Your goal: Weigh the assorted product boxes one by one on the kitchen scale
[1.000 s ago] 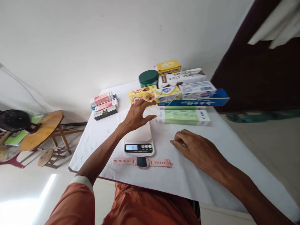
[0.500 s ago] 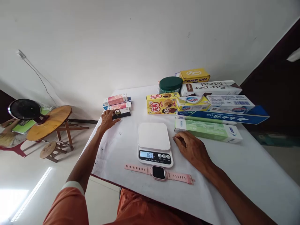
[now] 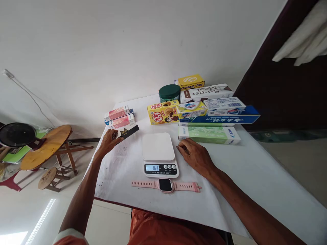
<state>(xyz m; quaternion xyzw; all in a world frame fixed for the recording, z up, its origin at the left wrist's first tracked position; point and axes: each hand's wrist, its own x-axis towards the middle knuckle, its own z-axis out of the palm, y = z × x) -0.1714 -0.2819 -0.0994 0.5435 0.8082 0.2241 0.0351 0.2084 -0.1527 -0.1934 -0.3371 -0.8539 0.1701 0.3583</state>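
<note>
My left hand grips one end of a slim black-and-white box, thumb in front and fingers behind. The box is angled, its far end pointing right and up. Two pink-and-white boxes lie just behind it. In the middle is a white kitchen scale with a bare platform and a lit display reading 363. Right of the scale, my right hand rests on the cloth with its fingers curled in, and I see nothing in them. A pink smartwatch lies stretched out in front of the scale.
Behind my right hand stand a green carton, a long blue box, a yellow snack box, soap boxes, a green-lidded tub and a white carton. Off left are a round wooden table and a stool.
My left hand has drawn the black-and-white box away from the pink boxes, toward me, and tilted it. The view has turned slightly right. My right hand stays beside the scale.
</note>
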